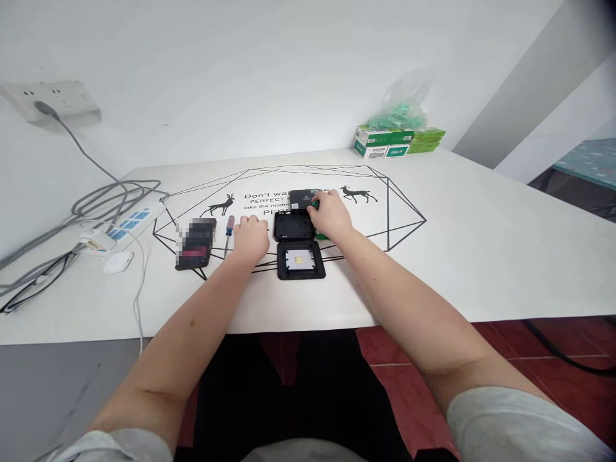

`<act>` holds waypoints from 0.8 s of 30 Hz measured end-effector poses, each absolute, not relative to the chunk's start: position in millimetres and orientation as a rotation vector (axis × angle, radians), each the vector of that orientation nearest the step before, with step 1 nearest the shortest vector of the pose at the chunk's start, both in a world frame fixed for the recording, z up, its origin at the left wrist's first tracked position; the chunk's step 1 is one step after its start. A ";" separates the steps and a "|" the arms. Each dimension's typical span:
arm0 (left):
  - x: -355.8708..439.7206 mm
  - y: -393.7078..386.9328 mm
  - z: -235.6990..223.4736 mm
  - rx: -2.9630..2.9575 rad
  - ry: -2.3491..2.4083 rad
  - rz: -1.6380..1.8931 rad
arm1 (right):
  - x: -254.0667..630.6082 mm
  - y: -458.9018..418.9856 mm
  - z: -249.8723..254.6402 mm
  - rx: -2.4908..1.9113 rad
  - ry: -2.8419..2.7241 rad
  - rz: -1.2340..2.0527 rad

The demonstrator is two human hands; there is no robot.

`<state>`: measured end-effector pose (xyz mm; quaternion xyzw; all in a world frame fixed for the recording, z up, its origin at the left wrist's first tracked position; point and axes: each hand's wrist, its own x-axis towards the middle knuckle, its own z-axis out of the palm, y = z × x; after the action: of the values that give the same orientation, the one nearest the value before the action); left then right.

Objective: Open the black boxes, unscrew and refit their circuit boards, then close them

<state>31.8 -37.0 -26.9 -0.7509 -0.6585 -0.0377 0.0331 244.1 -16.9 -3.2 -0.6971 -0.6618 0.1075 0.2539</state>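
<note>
Right hand [332, 215]: black casing [292, 226] sits just left.

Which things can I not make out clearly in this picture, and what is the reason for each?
All in the head view:
Left hand: its fingertips curl out of sight, so its grip is unclear.
Green piece: partly covered by the right hand.
Desk lettering: partly covered by the farthest black piece.
Phone: its screen is blurred into blocks.
Small label on the farthest black piece: print too small to read.
</note>
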 end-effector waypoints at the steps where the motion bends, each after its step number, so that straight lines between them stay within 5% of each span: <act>1: 32.3 -37.0 -27.7 -2.314 -2.022 -0.129 | 245.4 -17.0 -2.5 -1.938 -1.819 0.278; 24: 26.4 -38.3 -22.7 -2.246 -2.057 -0.288 | 263.9 -9.0 -2.1 -2.310 -1.981 0.298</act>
<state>26.4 -38.3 -22.7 -0.7336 -0.6718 -0.0940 0.0415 263.9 -9.0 -2.1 -0.7548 -0.6473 0.0975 0.0419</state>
